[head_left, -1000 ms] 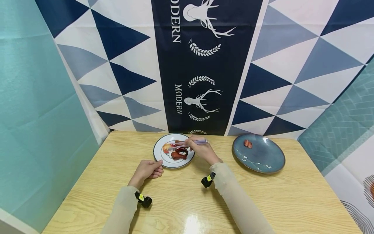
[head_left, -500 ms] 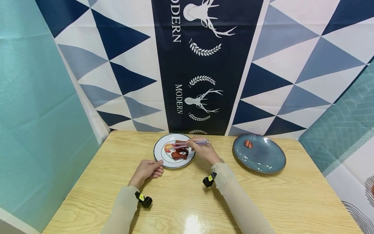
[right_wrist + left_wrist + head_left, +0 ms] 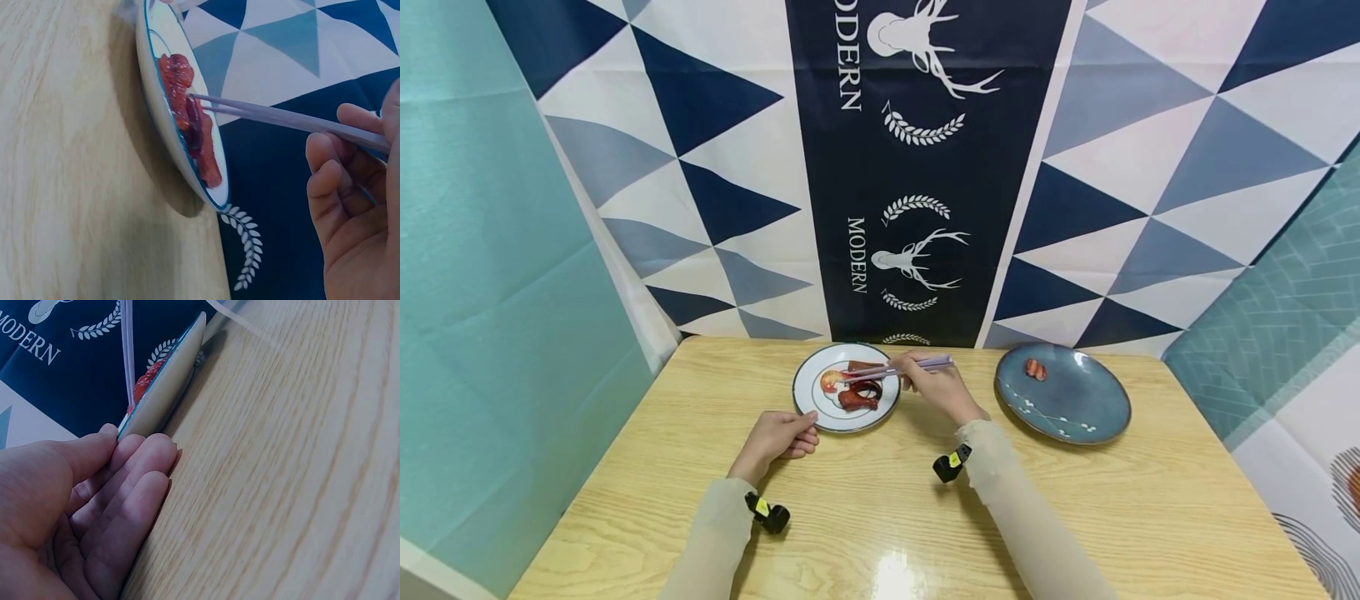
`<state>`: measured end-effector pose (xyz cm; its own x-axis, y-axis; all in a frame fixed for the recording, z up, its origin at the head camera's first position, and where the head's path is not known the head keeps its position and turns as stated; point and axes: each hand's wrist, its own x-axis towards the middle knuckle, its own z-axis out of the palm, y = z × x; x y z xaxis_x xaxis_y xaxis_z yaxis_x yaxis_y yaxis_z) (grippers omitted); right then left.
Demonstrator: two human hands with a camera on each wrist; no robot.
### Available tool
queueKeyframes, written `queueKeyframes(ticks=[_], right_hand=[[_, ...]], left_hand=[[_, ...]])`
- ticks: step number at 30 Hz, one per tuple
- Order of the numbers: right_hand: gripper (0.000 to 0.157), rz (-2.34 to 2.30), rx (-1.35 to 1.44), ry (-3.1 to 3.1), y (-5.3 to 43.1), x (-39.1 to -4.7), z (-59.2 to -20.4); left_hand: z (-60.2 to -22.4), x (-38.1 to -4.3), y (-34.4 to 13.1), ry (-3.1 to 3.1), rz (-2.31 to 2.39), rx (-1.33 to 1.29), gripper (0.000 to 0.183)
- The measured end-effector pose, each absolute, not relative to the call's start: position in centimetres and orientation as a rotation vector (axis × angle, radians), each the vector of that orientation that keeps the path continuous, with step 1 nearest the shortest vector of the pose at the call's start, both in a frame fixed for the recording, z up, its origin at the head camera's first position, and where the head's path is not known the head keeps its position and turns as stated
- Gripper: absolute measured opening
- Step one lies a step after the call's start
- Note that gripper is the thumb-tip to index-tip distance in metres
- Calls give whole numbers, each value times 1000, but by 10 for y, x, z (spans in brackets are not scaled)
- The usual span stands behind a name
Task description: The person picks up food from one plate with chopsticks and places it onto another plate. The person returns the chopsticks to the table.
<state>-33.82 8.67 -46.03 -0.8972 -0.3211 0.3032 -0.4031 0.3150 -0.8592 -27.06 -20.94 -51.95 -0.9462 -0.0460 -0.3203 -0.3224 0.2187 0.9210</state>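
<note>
My left hand (image 3: 777, 436) pinches the near left rim of a white plate (image 3: 808, 398) with a dark blue edge. The thumb lies on the rim, and the other fingers curl beneath it in the left wrist view. My right hand (image 3: 942, 387) holds a pair of lilac chopsticks (image 3: 880, 372) that reach over the plate from the right. Their tips are at a yellow-and-red food piece (image 3: 831, 381); whether they grip it cannot be told. Also on the plate are a glossy brown drumstick (image 3: 857, 401), a dark ring-shaped piece and a flat brown piece (image 3: 862, 365).
A larger blue-grey plate (image 3: 1075, 396) with a white blossom pattern stands to the right, bearing a small reddish-brown food piece (image 3: 1035, 369). Both plates are near the back edge of the wooden table (image 3: 865, 517), before a patterned cloth (image 3: 917, 175).
My right hand has shifted a little to the right, and the chopstick tips have drawn slightly rightward. My left hand has stayed on the plate's rim.
</note>
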Motion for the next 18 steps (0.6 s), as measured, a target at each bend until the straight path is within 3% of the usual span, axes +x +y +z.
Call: queueKeyframes(ticks=[7, 18], right_hand=[[47, 1746, 659, -2391, 109, -329, -449], [47, 1727, 602, -2276, 149, -313, -430]], left_hand=[[-519, -270, -209, 2269, 1800, -345, 38], [-518, -268, -209, 2268, 1801, -349, 38]])
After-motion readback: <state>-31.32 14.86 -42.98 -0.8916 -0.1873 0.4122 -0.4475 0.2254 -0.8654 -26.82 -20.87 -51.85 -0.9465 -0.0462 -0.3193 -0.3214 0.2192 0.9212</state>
